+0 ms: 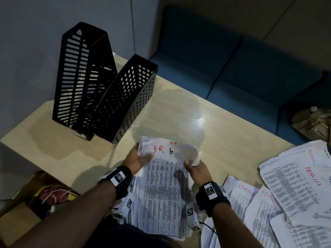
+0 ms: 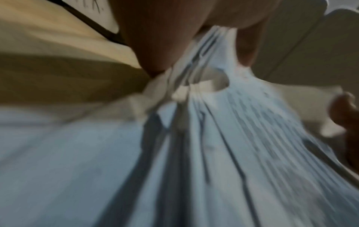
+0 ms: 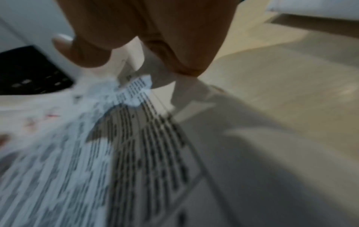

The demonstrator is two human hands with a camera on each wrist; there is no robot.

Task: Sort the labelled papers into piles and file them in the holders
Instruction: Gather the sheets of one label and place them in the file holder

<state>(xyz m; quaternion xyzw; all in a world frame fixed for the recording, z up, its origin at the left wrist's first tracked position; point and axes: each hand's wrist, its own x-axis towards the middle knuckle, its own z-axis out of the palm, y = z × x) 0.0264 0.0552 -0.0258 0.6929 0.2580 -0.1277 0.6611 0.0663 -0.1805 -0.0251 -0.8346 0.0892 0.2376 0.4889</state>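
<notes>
Gripped HR stack point(image 1: 166, 185) at both edges, left hand point(image 1: 138, 161) and right hand point(image 1: 195, 170), squaring it for holders point(image 1: 107, 90).

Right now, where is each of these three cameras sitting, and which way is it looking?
Head: worn on the head, looking down at the table, two black holders and the HR stack; both forearms and hands show.
Left wrist: on the left wrist, looking along the left hand at the stack's edge; fingers show.
Right wrist: on the right wrist, looking along the right hand at the printed top sheet; fingers show.
Shared: both wrist views show the HR stack and table.
</notes>
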